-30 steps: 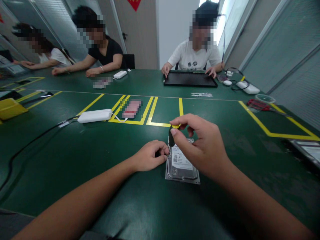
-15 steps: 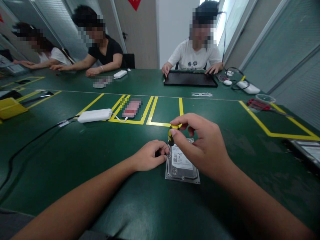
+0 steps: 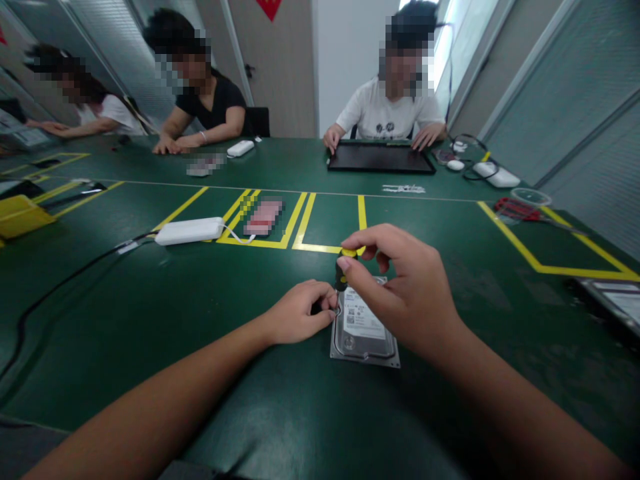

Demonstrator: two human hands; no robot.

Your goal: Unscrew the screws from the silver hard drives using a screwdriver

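Observation:
A silver hard drive (image 3: 370, 348) with a white label lies flat on the green table in front of me. My right hand (image 3: 405, 287) grips a small black and yellow screwdriver (image 3: 342, 275) by its handle, thumb and index finger on either side. The screwdriver stands nearly upright, its tip at the left edge of the drive. My left hand (image 3: 303, 312) rests at that same edge, thumb and fingertips pinched together close to the screwdriver tip. What those fingertips hold, if anything, is hidden.
A white power strip (image 3: 190, 231) with a black cable and a pink phone (image 3: 264, 217) lie ahead to the left. Another drive-like device (image 3: 613, 300) sits at the right. Across the table, a person in a white shirt has both hands at a black panel (image 3: 381, 159).
The screwdriver handle has turned between my right fingers, its yellow marks shifting. My hands and the drive stay in place. The person in black has drawn one hand back toward the other.

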